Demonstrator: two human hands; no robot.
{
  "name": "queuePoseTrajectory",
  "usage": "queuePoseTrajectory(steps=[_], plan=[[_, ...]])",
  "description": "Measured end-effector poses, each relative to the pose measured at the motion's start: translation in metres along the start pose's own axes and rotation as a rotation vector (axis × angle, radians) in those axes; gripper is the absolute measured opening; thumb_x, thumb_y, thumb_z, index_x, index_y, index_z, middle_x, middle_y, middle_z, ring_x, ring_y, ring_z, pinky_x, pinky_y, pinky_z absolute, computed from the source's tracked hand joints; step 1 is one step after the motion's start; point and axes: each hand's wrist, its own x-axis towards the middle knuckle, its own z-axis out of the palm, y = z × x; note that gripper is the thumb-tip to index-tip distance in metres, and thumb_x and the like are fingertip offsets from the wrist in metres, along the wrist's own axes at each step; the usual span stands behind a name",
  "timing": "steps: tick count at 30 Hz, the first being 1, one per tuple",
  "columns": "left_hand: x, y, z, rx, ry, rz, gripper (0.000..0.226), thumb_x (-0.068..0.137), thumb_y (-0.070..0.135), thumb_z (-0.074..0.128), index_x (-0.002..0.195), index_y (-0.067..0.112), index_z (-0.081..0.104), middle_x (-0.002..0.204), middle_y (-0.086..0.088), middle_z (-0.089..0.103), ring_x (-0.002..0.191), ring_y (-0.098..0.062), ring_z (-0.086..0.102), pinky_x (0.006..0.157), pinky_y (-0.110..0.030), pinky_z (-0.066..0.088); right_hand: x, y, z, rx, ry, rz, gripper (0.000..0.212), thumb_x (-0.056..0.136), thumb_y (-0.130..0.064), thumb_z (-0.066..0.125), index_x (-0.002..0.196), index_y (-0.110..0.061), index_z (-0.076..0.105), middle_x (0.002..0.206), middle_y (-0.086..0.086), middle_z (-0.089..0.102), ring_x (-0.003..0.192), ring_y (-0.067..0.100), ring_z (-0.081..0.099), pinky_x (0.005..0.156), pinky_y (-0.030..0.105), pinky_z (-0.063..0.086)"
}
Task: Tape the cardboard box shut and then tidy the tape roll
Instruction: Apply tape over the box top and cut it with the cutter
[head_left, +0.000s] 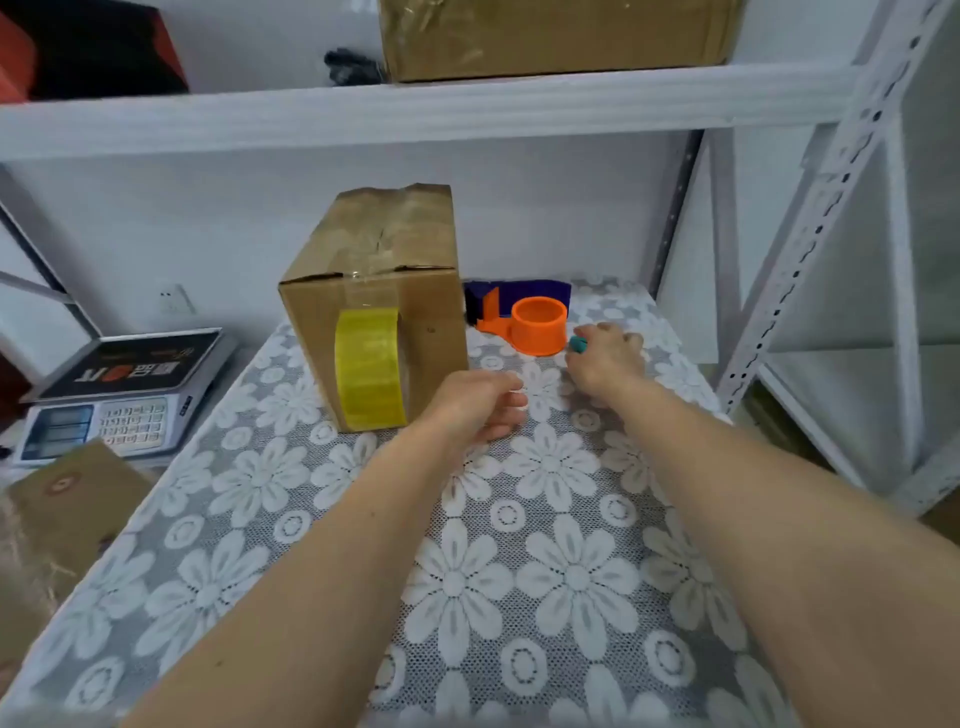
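The cardboard box (431, 322) stands on the floral tablecloth (545, 545), its top flaps closed under clear tape. A yellow tape roll (368, 364) hangs against the box's front face, joined to a clear strip that runs up over the top edge. My left hand (478, 405) hovers just right of the box's lower corner with its fingers loosely curled and holding nothing. My right hand (608, 358) rests on the cloth beside an orange tape dispenser (537, 325) and pinches a small teal object (577, 344).
A dark blue block (524, 291) sits behind the dispenser. A weighing scale (124, 395) stands left of the table, with cardboard (67, 499) below it. A white shelf (415, 111) overhead carries a large box (556, 36). Metal rack posts (831, 208) rise at right.
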Motion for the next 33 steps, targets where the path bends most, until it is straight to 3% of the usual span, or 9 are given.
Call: queuePoseTrajectory(steps=[4,10,16,18,20,24,26,30,33], plan=[[0.007,-0.003,0.001,-0.009,-0.015,-0.013,0.023,0.092,0.024,0.060,0.108,0.009,0.065,0.101,-0.007,0.074,0.082,-0.016,0.070,0.078,-0.029,0.056,0.013,0.001,0.004,-0.061,-0.099,0.008,0.054,0.089,-0.017,0.056,0.140,-0.021,0.040,0.141,0.010,0.046,0.135,0.037,0.027,0.105,0.047,0.032],[0.009,-0.007,0.004,-0.023,-0.017,-0.024,0.021,0.091,0.021,0.061,0.105,0.006,0.065,0.099,-0.011,0.073,0.082,-0.018,0.068,0.074,-0.026,0.057,0.010,0.013,0.011,-0.006,0.088,-0.066,0.029,0.090,-0.007,0.054,0.115,-0.018,0.066,0.117,0.012,0.062,0.115,0.035,0.045,0.084,0.040,0.041],[-0.006,-0.006,0.010,-0.018,0.011,-0.005,0.019,0.093,0.018,0.059,0.108,0.007,0.062,0.098,-0.010,0.070,0.082,-0.018,0.066,0.077,-0.028,0.057,-0.017,0.003,-0.006,0.512,-0.107,0.078,0.046,0.087,-0.006,0.062,0.132,-0.008,0.052,0.132,0.013,0.054,0.116,0.029,0.055,0.098,0.041,0.048],[-0.014,-0.003,0.015,-0.030,0.014,0.011,0.006,0.093,0.015,0.059,0.095,0.011,0.063,0.102,-0.012,0.069,0.084,-0.020,0.066,0.078,-0.030,0.058,-0.037,-0.001,-0.011,0.776,-0.139,0.112,0.036,0.086,-0.005,0.064,0.121,-0.004,0.060,0.120,0.016,0.061,0.100,0.027,0.062,0.088,0.035,0.054],[-0.023,-0.002,0.019,-0.080,-0.001,0.024,0.008,0.091,0.010,0.059,0.086,0.013,0.063,0.100,-0.015,0.068,0.085,-0.024,0.064,0.080,-0.033,0.057,-0.057,-0.003,-0.013,0.992,-0.180,0.144,0.025,0.085,-0.005,0.065,0.110,-0.003,0.066,0.096,0.015,0.067,0.072,0.021,0.063,0.063,0.025,0.054],[-0.037,-0.002,0.023,-0.207,0.033,0.059,0.013,0.092,0.008,0.058,0.101,0.006,0.067,0.084,-0.009,0.069,0.074,-0.020,0.069,0.071,-0.028,0.058,-0.088,-0.004,-0.015,1.030,-0.219,0.092,0.007,0.089,-0.008,0.061,0.093,-0.004,0.064,0.075,0.013,0.065,0.060,0.022,0.059,0.067,0.034,0.053],[-0.044,-0.002,0.024,-0.186,0.107,0.091,0.016,0.091,0.008,0.060,0.105,0.006,0.068,0.084,-0.008,0.069,0.063,-0.010,0.065,0.057,-0.019,0.055,-0.101,-0.006,-0.020,1.026,-0.321,0.042,0.008,0.094,-0.006,0.053,0.098,0.000,0.057,0.071,0.015,0.061,0.055,0.021,0.056,0.054,0.028,0.051],[-0.054,0.002,0.025,0.020,0.240,0.239,0.019,0.089,0.013,0.062,0.106,0.013,0.069,0.099,-0.006,0.071,0.076,-0.012,0.067,0.076,-0.028,0.058,-0.114,-0.013,-0.042,1.100,-0.602,-0.059,0.016,0.098,-0.001,0.039,0.105,-0.002,0.054,0.075,0.012,0.061,0.053,0.014,0.054,0.048,0.022,0.043],[-0.074,0.020,0.024,0.158,0.305,0.469,0.024,0.090,0.015,0.060,0.113,0.015,0.064,0.096,0.006,0.066,0.072,0.004,0.064,0.069,-0.009,0.051,-0.114,-0.019,-0.054,1.270,-0.649,-0.109,0.029,0.098,0.001,0.036,0.122,0.001,0.053,0.086,0.012,0.060,0.059,0.013,0.054,0.048,0.021,0.045]])
